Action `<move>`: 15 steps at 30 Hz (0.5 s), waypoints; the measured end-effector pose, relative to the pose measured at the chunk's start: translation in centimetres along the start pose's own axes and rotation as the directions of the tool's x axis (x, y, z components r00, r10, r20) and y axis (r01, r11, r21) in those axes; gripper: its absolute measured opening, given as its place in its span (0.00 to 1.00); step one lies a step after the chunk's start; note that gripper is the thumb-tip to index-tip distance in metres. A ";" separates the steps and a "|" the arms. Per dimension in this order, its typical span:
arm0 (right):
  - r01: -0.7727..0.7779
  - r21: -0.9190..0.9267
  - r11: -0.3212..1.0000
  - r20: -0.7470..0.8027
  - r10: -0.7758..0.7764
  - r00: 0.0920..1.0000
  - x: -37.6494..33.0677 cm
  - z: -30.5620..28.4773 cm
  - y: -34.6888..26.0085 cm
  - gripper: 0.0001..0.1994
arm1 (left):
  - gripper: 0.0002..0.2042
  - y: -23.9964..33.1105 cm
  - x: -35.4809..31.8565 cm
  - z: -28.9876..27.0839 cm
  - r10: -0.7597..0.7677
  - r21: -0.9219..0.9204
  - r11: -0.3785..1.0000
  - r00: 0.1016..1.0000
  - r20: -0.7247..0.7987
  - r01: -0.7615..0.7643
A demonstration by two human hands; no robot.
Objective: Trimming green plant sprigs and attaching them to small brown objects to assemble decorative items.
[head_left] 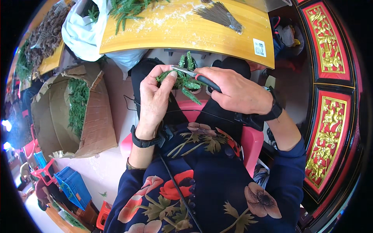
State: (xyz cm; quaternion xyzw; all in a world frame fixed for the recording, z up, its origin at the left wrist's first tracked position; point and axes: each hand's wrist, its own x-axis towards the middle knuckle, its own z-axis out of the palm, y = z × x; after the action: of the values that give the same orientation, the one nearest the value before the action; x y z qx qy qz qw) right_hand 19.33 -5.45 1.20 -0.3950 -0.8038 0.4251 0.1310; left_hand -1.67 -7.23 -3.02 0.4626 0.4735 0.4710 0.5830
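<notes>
Over my lap, my left hand [154, 90] pinches a green artificial pine sprig [189, 82] between thumb and forefinger. Its needled branches fan out behind and below both hands. My right hand [237, 87] is wrapped round a pair of pliers [208, 82] with dark grips and a red part near the joint. The metal jaws reach left to the tip of my left thumb, at the upper end of the sprig. What lies between the jaws is too small to make out.
Ahead stands a yellow table [186, 33] with white flecks, green sprigs [126, 11] and a bundle of dark wire stems [221, 17]. A cardboard box [97, 120] of greenery and a white bag [83, 33] are at left. A blue crate [74, 186] sits lower left; carved red-gold panels [328, 136] line the right.
</notes>
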 end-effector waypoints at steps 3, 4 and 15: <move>-0.054 0.025 0.998 -0.001 0.054 0.999 -0.1 0.2 -0.3 0.23 | 0.06 0.2 -0.1 0.1 -0.001 -0.030 1.000 1.000 -0.003 0.001; -0.080 0.037 0.996 0.000 0.080 0.997 -0.2 0.3 -0.5 0.23 | 0.06 0.2 -0.1 0.1 -0.002 -0.029 1.000 1.000 -0.002 0.002; -0.022 -0.059 0.998 -0.110 0.016 0.994 -1.0 -0.1 -0.3 0.26 | 0.06 0.3 -0.1 0.0 -0.023 -0.120 0.992 1.000 0.014 0.024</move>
State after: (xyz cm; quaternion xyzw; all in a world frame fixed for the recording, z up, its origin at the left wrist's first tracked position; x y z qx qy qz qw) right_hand 19.86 -6.24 1.59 -0.4290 -0.8041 0.3798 0.1588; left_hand -1.70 -7.32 -2.68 0.4239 0.4460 0.4888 0.6185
